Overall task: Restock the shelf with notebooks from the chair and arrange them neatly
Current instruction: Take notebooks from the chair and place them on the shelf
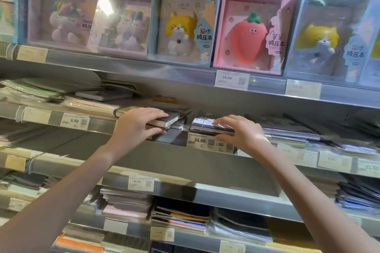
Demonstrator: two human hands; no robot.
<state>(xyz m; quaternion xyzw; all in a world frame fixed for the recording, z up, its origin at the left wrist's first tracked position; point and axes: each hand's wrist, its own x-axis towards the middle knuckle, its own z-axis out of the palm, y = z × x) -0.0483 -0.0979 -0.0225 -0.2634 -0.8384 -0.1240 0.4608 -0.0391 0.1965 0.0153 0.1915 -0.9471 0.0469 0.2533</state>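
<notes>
Left hand [136, 124] gripped dark notebook [164, 119]; right hand [238, 132] gripped wrapped notebook [205, 124], just beside, on shelf [176, 139].

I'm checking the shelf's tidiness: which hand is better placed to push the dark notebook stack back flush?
Probably the left. The left hand already grips the dark notebook stack, which juts over the shelf edge. The right hand is busy holding the shiny wrapped notebooks beside it.
</notes>
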